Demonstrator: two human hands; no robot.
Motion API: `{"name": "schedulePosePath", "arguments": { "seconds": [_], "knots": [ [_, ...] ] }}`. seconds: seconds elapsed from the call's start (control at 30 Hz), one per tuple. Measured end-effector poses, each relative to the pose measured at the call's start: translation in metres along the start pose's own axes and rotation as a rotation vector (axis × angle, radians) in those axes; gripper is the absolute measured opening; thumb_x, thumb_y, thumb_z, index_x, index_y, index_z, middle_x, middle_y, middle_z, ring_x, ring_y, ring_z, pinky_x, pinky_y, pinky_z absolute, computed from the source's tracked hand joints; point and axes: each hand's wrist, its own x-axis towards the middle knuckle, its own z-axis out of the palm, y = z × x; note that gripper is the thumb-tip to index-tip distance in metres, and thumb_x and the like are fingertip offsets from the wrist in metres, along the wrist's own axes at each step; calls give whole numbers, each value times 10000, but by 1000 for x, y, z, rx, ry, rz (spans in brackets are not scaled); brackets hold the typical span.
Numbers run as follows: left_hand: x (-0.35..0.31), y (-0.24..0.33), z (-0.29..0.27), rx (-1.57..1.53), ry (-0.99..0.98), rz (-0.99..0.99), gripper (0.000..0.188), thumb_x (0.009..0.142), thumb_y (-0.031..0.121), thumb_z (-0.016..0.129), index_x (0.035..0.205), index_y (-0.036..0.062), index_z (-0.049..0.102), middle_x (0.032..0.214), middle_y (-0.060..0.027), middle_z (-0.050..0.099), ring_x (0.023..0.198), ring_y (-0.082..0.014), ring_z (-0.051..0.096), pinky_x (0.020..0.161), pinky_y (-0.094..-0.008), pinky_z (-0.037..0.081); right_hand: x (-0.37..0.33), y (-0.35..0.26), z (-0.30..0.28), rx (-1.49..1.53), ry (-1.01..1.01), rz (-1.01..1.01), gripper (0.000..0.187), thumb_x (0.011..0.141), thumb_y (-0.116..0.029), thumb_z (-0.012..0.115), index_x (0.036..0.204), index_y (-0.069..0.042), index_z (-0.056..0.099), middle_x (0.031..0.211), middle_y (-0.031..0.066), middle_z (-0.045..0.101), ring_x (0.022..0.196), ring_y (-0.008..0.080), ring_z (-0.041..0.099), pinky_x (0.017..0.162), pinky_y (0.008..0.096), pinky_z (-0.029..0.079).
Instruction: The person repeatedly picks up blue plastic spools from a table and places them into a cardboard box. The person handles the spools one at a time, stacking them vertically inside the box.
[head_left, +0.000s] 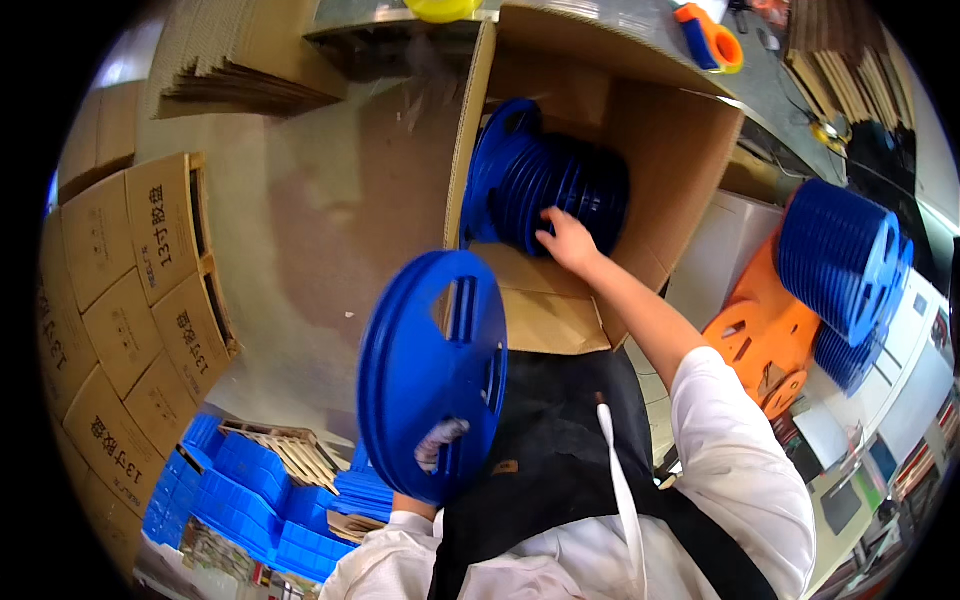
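Several round blue plastic reel discs (400,370), slotted and pressed together, stand on edge at my left side. Through one of their slots, the wrapped fingers of my left hand (443,442) show; the rest of that hand is hidden behind the discs. In front of me an open cardboard box (660,160) holds a row of blue reel discs (560,185) standing on edge, with one at the left tilted. My right hand (571,243) reaches into the box at the near edge of that row, thumb and fingers apart. Whether its fingertips touch the discs is hard to tell.
Stacked cartons (125,300) on a pallet line the left. Blue plastic bins (240,490) sit at lower left. To the right, blue discs (840,260) are stacked beside orange plastic parts (765,335). An orange tape dispenser (710,40) lies on the bench beyond the box.
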Motion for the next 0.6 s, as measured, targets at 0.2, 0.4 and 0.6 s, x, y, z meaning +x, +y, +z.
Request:
{"name": "schedulePosePath", "arguments": {
  "seconds": [0.2, 0.4, 0.6],
  "knots": [
    [37, -35, -21, -28, 135, -53, 746, 836, 277, 622, 1464, 71, 276, 1274, -138, 524, 1164, -225, 516, 1048, -384, 378, 152, -23, 27, -337, 79, -279, 693, 779, -204, 699, 1386, -92, 385, 1489, 109, 322, 1372, 325, 305, 1055, 488, 349],
    [27, -56, -30, -32, 248, -99, 764, 828, 243, 625, 1473, 70, 254, 1275, -134, 521, 1160, -212, 511, 1036, -372, 384, 228, -22, 59, -838, -45, -533, 697, 749, -169, 688, 1380, -70, 408, 1442, 108, 392, 1356, 290, 339, 1127, 510, 205],
    [26, -68, -17, 5, 266, -115, 784, 820, 210, 629, 1481, 69, 232, 1276, -130, 518, 1157, -200, 507, 1025, -360, 389, 223, -55, 59, -1104, -466, -608, 370, 681, -233, 712, 997, -41, 704, 1015, 141, 644, 1079, 298, 550, 904, 413, 454]
  ]
}}
